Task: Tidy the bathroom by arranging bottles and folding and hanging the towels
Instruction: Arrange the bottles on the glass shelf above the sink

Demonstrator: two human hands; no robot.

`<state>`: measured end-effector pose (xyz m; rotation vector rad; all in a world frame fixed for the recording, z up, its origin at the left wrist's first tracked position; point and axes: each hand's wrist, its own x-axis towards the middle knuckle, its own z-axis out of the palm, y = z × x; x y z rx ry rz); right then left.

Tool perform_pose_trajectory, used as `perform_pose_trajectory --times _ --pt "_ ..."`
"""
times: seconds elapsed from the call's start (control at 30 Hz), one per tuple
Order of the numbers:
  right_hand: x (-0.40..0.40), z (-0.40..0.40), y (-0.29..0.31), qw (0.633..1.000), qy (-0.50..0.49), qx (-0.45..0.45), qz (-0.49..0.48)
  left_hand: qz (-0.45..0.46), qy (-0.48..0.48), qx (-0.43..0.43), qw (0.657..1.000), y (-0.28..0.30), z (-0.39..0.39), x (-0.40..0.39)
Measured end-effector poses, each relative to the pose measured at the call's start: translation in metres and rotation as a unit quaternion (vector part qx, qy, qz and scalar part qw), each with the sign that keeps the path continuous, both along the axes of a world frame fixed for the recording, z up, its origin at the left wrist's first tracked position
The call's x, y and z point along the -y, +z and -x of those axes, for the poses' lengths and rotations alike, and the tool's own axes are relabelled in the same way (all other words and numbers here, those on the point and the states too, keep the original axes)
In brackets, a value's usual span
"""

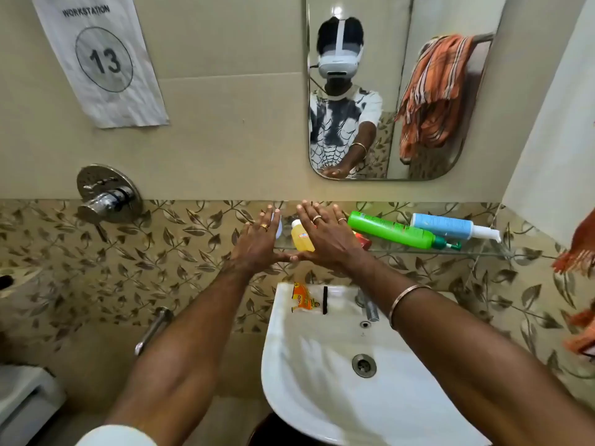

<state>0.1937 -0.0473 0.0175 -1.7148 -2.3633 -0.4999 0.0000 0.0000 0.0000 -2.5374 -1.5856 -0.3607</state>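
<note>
A glass shelf (476,249) runs along the wall above the sink. On it lie a green pump bottle (392,230) and a blue-and-white pump bottle (450,226), both on their sides. A small yellow bottle (301,238) stands between my hands, with something red (363,241) partly hidden behind my right hand. My left hand (257,243) and my right hand (328,236) are held flat with fingers spread in front of the shelf, thumbs touching, holding nothing. A white object behind my left hand is mostly hidden. An orange striped towel (576,252) hangs at the right edge.
A white sink (289,365) with a tap (370,307) sits below; an orange sachet (302,297) and a black comb (325,299) lie on its rim. A mirror (483,140) reflects the towel on a rail. A chrome shower valve (106,197) is on the left wall.
</note>
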Motion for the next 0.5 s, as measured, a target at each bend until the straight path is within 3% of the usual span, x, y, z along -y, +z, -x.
perform_pose_trajectory --times 0.27,0.5 --pt "-0.011 -0.01 -0.024 0.996 0.035 0.078 0.033 0.072 0.046 -0.077 0.993 -0.023 -0.011 -0.005" --pt "-0.015 -0.009 -0.033 0.995 0.056 0.082 0.006 -0.016 0.051 -0.071 0.996 -0.021 -0.01 0.006"
